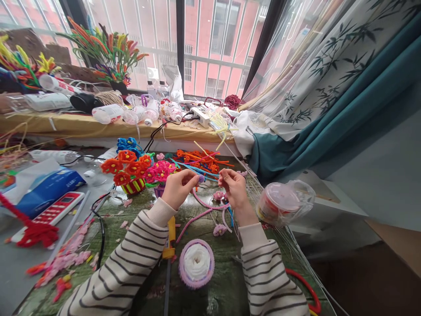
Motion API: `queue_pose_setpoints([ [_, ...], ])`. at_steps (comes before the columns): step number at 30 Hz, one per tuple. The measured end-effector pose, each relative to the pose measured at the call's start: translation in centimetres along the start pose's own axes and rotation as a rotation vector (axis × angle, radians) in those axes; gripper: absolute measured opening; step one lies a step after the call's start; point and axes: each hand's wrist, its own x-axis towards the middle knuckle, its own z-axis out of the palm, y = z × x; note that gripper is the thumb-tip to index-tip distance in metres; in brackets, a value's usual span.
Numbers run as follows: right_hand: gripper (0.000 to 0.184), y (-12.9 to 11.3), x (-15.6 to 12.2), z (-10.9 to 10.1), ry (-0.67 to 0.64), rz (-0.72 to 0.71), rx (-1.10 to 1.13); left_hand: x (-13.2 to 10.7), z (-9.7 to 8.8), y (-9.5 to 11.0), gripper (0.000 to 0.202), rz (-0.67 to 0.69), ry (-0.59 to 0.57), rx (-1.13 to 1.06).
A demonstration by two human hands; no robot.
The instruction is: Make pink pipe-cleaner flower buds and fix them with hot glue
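While our left hand is pinching a small purple pipe-cleaner bud at twelve o'clock, our right fingers are pressing together on something we cannot tell; we are risking dropping the bud if that pinch slackens.

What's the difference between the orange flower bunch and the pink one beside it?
The orange pipe-cleaner flowers stand in a red-and-yellow striped basket, the pink pipe-cleaner flowers in a purple basket. The orange bunch also rises higher than the pink. Both are fuzzy, twisted blooms.
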Motion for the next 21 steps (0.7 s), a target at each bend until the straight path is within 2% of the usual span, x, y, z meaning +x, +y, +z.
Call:
queue_pose_setpoints([
  [5,0.029,-0.4,0.5,-0.6,0.148,0.052,0.419,-0.1,-0.1,0.2,0.025,0.000,0.007,0.044],
  [10,0.021,-1.2,0.4,-0.7,0.189,0.047,0.525,-0.1,-0.1,0.2,0.022,0.001,0.046,0.131],
  [13,0.019,-1.8,0.1,-0.7,0.155,0.070,0.630,-0.1,-0.2,0.1,0.020,-0.002,0.081,0.191],
  [15,0.018,-2.1,0.0,-0.7,0.067,0.101,0.656,-0.2,-0.2,0.2,0.020,-0.002,0.100,0.222],
  [17,0.017,-2.2,0.0,-0.7,-0.033,0.124,0.515,-0.2,-0.2,0.3,0.020,0.000,0.120,0.243],
  [21,0.025,-1.4,0.0,-0.6,-0.144,0.139,-0.003,-0.2,-0.2,0.7,0.021,0.015,0.145,0.254],
])
